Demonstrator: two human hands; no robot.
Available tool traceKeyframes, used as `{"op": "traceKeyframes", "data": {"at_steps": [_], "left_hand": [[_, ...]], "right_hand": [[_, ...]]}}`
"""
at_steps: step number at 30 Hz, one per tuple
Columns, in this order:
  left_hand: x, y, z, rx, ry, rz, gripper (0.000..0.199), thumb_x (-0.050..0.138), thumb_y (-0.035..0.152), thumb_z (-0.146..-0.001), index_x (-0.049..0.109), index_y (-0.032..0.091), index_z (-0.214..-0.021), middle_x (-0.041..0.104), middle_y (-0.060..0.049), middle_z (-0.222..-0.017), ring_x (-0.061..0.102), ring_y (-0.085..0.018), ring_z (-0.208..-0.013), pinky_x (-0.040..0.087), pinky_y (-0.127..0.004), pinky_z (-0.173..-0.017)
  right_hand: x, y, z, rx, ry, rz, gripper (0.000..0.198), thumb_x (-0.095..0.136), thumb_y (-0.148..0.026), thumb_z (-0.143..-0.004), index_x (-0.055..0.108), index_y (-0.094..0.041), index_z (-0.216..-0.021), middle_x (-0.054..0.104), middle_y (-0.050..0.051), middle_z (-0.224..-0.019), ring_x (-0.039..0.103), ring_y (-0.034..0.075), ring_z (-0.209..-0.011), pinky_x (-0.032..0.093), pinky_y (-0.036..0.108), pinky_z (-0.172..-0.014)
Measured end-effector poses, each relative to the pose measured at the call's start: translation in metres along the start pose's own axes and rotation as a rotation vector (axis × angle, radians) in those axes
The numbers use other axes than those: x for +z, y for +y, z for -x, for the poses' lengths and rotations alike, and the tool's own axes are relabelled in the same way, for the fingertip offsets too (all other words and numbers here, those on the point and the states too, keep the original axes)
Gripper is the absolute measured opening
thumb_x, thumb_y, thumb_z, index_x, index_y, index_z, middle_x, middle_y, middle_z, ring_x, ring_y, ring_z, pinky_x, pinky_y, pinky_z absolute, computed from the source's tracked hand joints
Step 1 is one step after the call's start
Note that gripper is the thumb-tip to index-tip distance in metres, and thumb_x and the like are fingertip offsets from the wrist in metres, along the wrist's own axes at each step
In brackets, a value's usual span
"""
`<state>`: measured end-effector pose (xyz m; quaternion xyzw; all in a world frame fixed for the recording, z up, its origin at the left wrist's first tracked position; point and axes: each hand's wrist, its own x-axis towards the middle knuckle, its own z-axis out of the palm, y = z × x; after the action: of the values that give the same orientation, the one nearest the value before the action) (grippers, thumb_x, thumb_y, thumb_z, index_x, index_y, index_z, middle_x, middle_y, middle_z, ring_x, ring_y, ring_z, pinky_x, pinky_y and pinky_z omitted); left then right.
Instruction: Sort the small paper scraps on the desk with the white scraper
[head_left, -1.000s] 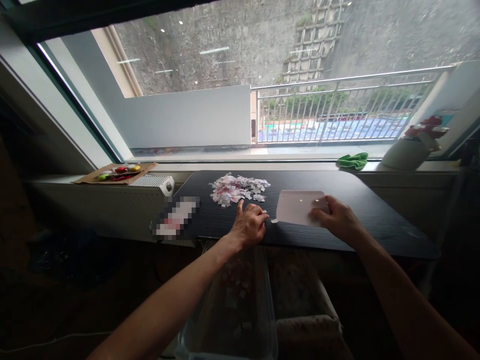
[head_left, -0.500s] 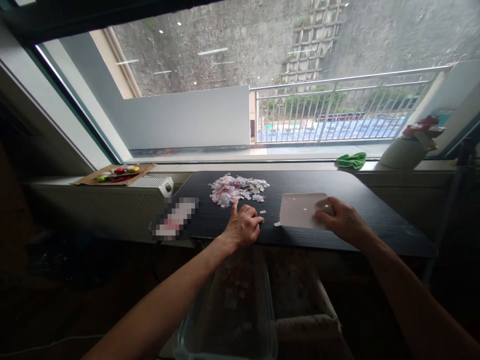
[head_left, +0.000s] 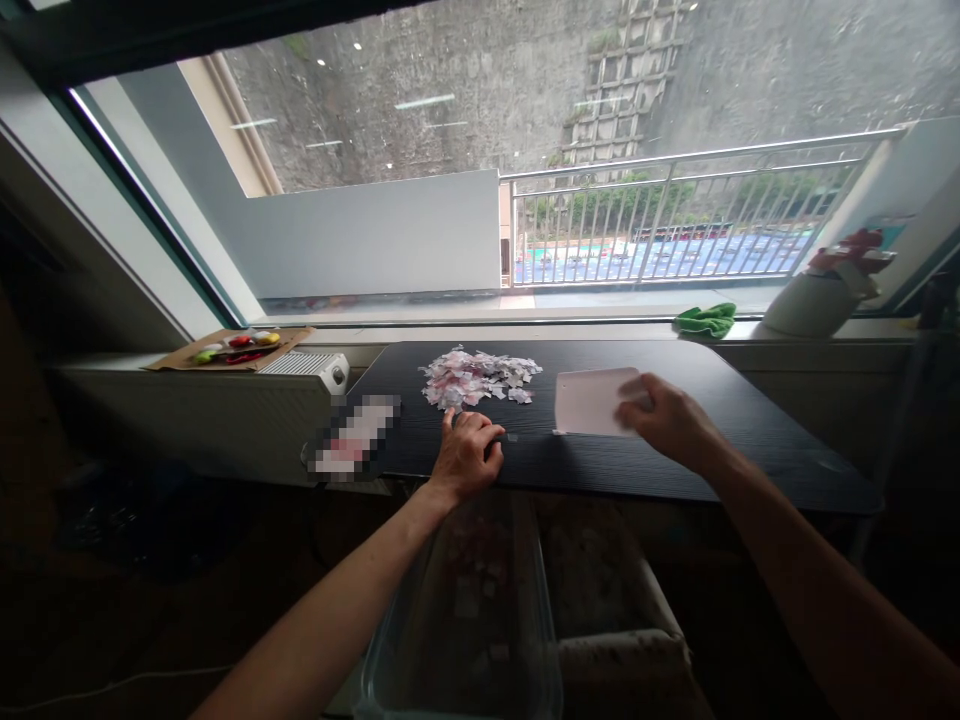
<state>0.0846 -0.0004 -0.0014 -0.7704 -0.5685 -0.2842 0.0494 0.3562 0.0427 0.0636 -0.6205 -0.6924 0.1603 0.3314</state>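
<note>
A heap of torn paper scraps (head_left: pixel 476 378), white with pink patches, lies on the black table (head_left: pixel 742 440). My left hand (head_left: pixel 466 450) is just in front of the heap, its index finger stretched to the heap's near edge, other fingers bent and apart, nothing seen in them. My right hand (head_left: pixel 667 415) grips the right edge of a pale pink flat sheet (head_left: pixel 592 402) with rounded corners, held tilted over the table; its fingertips are blurred. A small scrap (head_left: pixel 512 437) lies between my left hand and the sheet.
Below the table's front edge stands a clear plastic bin (head_left: pixel 555 620) with scraps inside, beside a cardboard box (head_left: pixel 622 650). A pixelated object (head_left: pixel 356 440) lies at the table's left. On the sill are a green cloth (head_left: pixel 705 320) and a pale rounded container (head_left: pixel 806 300).
My left hand has drawn slightly left and toward me. My right hand has moved left and a little away from me with the pale sheet.
</note>
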Motion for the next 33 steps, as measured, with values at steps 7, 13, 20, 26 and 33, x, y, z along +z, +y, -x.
{"op": "traceKeyframes", "data": {"at_steps": [7,13,20,26,33], "left_hand": [[-0.002,0.003,0.002,0.033,0.071,-0.025,0.019,0.055,0.020,-0.078,0.065,0.023,-0.093,0.062,-0.004,-0.093,0.055,-0.023,-0.100,0.021,-0.055,-0.112],[-0.003,0.003,0.003,0.049,0.080,-0.035,0.017,0.054,0.020,-0.078,0.064,0.023,-0.091,0.063,-0.005,-0.092,0.057,-0.024,-0.100,0.023,-0.055,-0.111],[-0.004,0.003,0.002,0.044,0.062,-0.029,0.017,0.053,0.020,-0.078,0.065,0.022,-0.090,0.063,-0.005,-0.091,0.057,-0.025,-0.100,0.022,-0.057,-0.111],[-0.004,0.003,0.002,0.044,0.062,-0.028,0.017,0.052,0.020,-0.078,0.065,0.021,-0.090,0.064,-0.006,-0.091,0.058,-0.024,-0.099,0.022,-0.056,-0.111],[-0.003,0.003,0.003,0.043,0.068,-0.027,0.015,0.053,0.020,-0.078,0.064,0.022,-0.089,0.064,-0.004,-0.090,0.057,-0.024,-0.100,0.022,-0.055,-0.111]], "right_hand": [[-0.025,0.033,-0.009,0.107,0.090,-0.231,0.011,0.066,-0.026,-0.065,0.061,-0.021,-0.073,0.067,0.003,-0.066,0.061,0.018,-0.059,0.046,0.029,-0.053],[-0.008,0.064,-0.015,0.342,0.085,-0.506,0.011,0.068,-0.016,-0.058,0.063,-0.021,-0.066,0.067,0.001,-0.062,0.063,0.019,-0.058,0.050,0.029,-0.053],[-0.010,0.066,0.007,0.338,-0.140,-0.547,0.010,0.068,-0.016,-0.062,0.066,-0.019,-0.071,0.071,0.002,-0.067,0.066,0.020,-0.063,0.053,0.030,-0.058],[-0.009,0.050,0.020,0.360,-0.264,-0.591,0.012,0.065,-0.014,-0.066,0.066,-0.019,-0.077,0.074,0.003,-0.075,0.068,0.019,-0.068,0.055,0.028,-0.062],[-0.020,0.068,0.028,0.360,-0.282,-0.621,0.023,0.075,-0.020,-0.061,0.068,-0.019,-0.082,0.075,0.003,-0.081,0.070,0.021,-0.074,0.056,0.027,-0.064]]}}
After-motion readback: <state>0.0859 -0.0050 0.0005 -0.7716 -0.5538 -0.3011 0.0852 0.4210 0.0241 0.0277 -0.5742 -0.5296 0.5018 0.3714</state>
